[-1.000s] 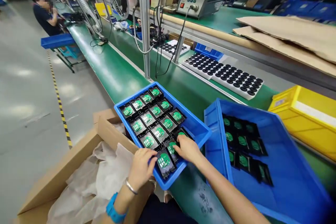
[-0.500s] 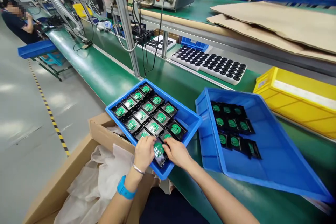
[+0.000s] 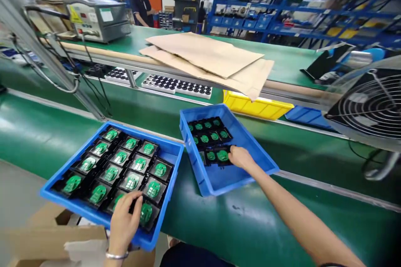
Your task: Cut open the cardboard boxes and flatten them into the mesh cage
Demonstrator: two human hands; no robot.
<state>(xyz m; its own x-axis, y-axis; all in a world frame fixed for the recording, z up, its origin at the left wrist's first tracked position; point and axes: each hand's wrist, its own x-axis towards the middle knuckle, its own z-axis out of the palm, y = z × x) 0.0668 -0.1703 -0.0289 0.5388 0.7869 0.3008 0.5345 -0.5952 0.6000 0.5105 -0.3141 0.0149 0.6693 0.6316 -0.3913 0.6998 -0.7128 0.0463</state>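
Currently, end board (image 3: 223, 156) lies just left of right hand (image 3: 242, 158), touching its fingers; left hand (image 3: 123, 220) is well apart. Can't tell if either pinches.

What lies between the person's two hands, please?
The head view shows, from left hand to right hand: black frames with green boards, the left tray's side, green bench, then the right tray's side and more frames.

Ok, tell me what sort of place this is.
Probably an electronics assembly workshop: the green circuit boards in a blue tray, the long green workbench and, in the background, a blue storage rack suggest it.
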